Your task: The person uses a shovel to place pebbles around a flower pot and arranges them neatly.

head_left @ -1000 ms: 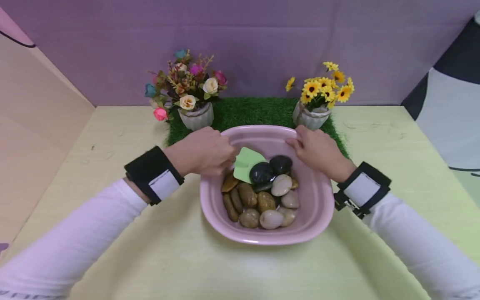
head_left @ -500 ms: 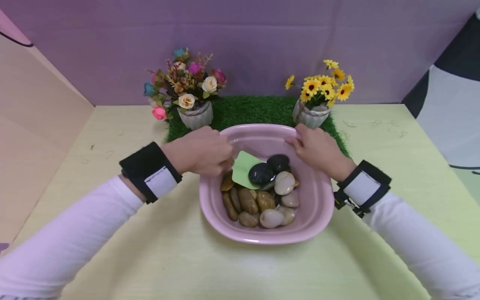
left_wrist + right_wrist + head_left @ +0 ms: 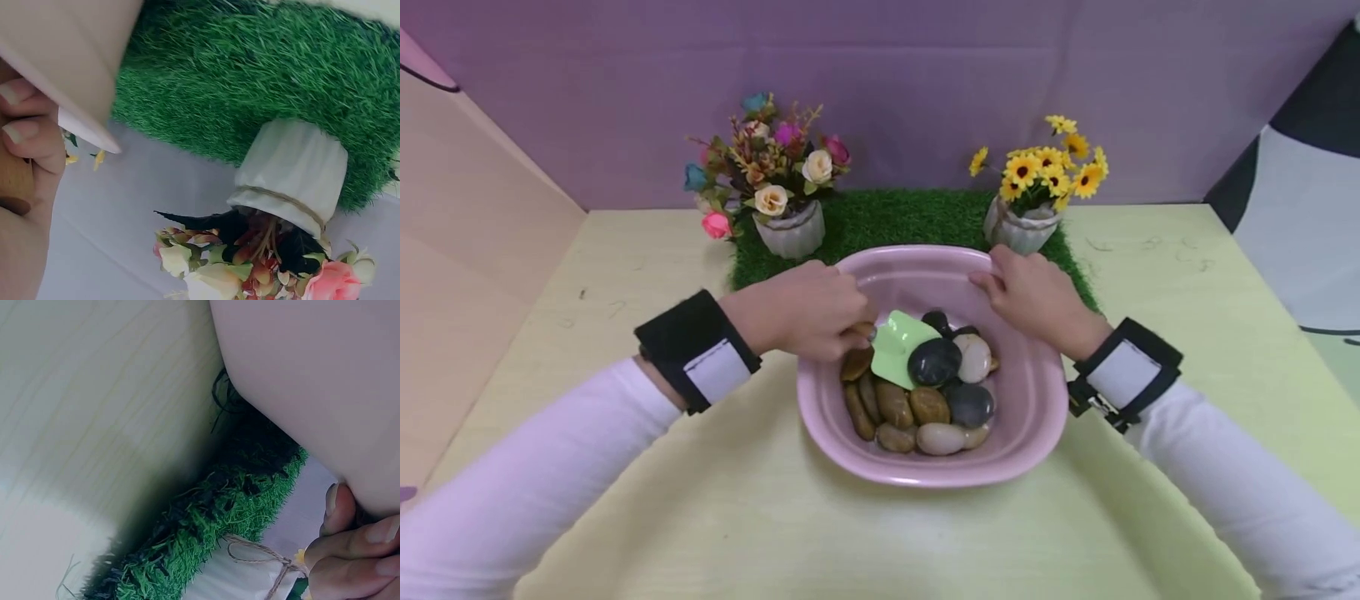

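Observation:
My left hand (image 3: 808, 310) grips the wooden handle (image 3: 15, 178) of a spatula. Its light green blade (image 3: 895, 354) lies among wet stones inside a pink basin (image 3: 827, 446). A black stone (image 3: 934, 362) rests against the blade's right edge. Brown stones (image 3: 893, 405) lie at the left and front, and a pale stone (image 3: 973, 358) and a dark grey stone (image 3: 972, 406) lie to the right. My right hand (image 3: 1037, 298) holds the basin's far right rim, thumb on the inner side. In the right wrist view its fingers (image 3: 356, 550) curl at the basin's edge.
Behind the basin lies a green grass mat (image 3: 910, 218). On it stand a pot of mixed flowers (image 3: 790, 229) at left and a pot of yellow flowers (image 3: 1021, 227) at right. A purple backdrop (image 3: 910, 92) rises behind the pale wooden table (image 3: 737, 533).
The spatula's blade has shifted slightly down and right among the stones. Black stones have moved, and a dark grey one now covers pale stones at right. My right hand stays on the rim.

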A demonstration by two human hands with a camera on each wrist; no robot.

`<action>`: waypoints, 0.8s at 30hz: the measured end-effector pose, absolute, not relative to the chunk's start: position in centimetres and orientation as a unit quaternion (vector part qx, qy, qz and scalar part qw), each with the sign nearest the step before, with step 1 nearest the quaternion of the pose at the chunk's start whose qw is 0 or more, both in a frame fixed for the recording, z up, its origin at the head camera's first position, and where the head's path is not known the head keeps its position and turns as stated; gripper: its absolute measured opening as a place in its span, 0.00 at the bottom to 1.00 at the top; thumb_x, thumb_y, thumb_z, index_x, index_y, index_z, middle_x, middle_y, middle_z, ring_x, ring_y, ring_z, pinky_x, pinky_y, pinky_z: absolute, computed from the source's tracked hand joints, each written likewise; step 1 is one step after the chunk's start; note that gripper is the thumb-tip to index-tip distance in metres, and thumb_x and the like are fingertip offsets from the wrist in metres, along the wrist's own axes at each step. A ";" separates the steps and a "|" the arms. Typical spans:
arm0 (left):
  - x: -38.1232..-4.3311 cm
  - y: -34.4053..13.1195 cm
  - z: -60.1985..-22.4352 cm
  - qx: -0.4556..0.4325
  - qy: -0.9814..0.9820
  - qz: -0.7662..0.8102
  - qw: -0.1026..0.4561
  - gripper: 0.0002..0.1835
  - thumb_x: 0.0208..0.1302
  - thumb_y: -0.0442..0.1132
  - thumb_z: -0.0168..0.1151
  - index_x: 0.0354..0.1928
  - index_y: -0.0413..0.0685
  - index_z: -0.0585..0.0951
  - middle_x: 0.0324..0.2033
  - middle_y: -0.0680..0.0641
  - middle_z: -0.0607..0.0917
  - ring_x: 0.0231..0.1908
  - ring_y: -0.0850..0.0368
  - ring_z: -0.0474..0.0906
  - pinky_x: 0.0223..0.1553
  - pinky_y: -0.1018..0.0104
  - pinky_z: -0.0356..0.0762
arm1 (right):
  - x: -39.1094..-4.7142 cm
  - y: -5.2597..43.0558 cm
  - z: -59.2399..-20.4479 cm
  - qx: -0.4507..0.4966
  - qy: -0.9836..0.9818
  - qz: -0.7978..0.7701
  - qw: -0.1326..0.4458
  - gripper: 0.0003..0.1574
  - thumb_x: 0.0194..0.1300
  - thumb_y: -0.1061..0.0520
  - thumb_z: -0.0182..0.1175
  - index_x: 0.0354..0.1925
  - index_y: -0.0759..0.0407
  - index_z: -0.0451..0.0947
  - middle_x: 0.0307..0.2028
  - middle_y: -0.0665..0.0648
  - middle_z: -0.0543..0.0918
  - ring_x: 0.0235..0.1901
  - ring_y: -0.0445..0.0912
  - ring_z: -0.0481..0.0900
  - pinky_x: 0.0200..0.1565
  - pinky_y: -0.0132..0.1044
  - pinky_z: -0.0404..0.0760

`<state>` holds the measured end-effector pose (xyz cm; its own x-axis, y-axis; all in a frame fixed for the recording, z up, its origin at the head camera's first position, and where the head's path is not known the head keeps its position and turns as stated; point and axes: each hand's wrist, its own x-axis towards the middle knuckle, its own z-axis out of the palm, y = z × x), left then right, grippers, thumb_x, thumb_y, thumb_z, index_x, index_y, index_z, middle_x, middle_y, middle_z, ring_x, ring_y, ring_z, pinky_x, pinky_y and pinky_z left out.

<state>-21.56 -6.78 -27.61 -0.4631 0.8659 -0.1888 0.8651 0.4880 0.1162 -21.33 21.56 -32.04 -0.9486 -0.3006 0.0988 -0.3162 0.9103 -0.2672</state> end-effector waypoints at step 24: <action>-19.9 -5.6 -27.4 0.561 0.822 0.021 0.095 0.10 0.65 0.40 0.64 0.24 0.54 0.79 0.22 0.56 0.82 0.26 0.59 0.82 0.35 0.61 0.80 | -21.3 21.6 -31.9 0.164 -0.974 0.151 0.025 0.19 0.75 0.49 0.52 0.31 0.62 0.67 0.18 0.55 0.66 0.14 0.47 0.67 0.17 0.37 0.66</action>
